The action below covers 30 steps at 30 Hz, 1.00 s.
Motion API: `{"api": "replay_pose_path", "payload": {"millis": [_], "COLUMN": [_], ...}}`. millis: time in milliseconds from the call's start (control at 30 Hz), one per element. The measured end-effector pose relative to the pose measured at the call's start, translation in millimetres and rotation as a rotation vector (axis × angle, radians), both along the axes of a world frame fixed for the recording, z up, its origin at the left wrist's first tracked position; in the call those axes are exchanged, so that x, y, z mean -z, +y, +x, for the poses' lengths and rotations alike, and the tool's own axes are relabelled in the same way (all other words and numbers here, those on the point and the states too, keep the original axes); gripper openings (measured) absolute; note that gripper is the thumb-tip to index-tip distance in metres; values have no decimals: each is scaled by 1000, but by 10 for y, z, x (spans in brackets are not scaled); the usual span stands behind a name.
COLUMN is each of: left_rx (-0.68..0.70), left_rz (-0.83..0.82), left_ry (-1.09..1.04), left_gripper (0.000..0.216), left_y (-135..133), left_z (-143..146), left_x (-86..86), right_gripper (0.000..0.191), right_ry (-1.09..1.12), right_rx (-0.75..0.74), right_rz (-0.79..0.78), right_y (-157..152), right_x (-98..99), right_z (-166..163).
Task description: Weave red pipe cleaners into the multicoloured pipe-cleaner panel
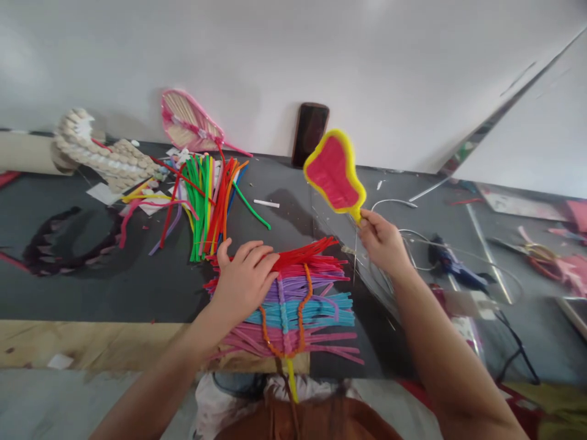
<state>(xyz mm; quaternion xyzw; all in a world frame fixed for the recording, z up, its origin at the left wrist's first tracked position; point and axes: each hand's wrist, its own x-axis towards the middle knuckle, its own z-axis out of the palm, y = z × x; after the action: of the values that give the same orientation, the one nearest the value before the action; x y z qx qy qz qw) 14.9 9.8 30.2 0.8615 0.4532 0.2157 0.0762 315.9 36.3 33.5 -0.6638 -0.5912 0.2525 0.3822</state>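
In my right hand point(383, 241) is the thin yellow handle of a small craft fan point(334, 171), its pinkish-red panel edged in fuzzy yellow. The fan is held up, tilted left, above the dark table. My left hand point(247, 275) lies with fingers spread across red pipe cleaners point(307, 250). Rows of pink, purple and blue pipe cleaners point(330, 308) stretch below them towards me. Over these rows lies a wavy orange pipe-cleaner outline point(301, 308), with a purple and blue strip down its middle. A yellow stem point(291, 379) sticks out at the near edge.
A bundle of mixed pipe cleaners point(202, 208) lies beyond my left hand. A phone point(310, 131) and a pink leaf-shaped fan point(190, 122) lean on the white wall. At left are a dark headband point(50, 241) and a cardboard tube point(27, 153). Scissors point(527, 249) and wire point(413, 235) lie right.
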Motion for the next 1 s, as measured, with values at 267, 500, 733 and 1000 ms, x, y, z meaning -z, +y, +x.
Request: {"api": "replay_pose_path", "payload": {"millis": [267, 500, 733, 1000], "left_rx": [-139, -278, -349, -364], "left_rz": [-427, -521, -378, -378], "left_ry": [-1126, -1479, -1404, -1387], "left_gripper": [90, 87, 89, 88], "left_y": [187, 217, 145, 132], "left_z": [154, 300, 342, 375], "left_x": [-219, -292, -278, -262], "right_gripper": [34, 36, 34, 35], "right_ry": [947, 968, 973, 971], "right_rx": [-330, -446, -490, -485], "right_rz": [-414, -485, -485, -498], "right_y": [-406, -459, -491, -518], "right_x": [0, 26, 47, 128], "right_z": [-400, -546, -585, -592]}}
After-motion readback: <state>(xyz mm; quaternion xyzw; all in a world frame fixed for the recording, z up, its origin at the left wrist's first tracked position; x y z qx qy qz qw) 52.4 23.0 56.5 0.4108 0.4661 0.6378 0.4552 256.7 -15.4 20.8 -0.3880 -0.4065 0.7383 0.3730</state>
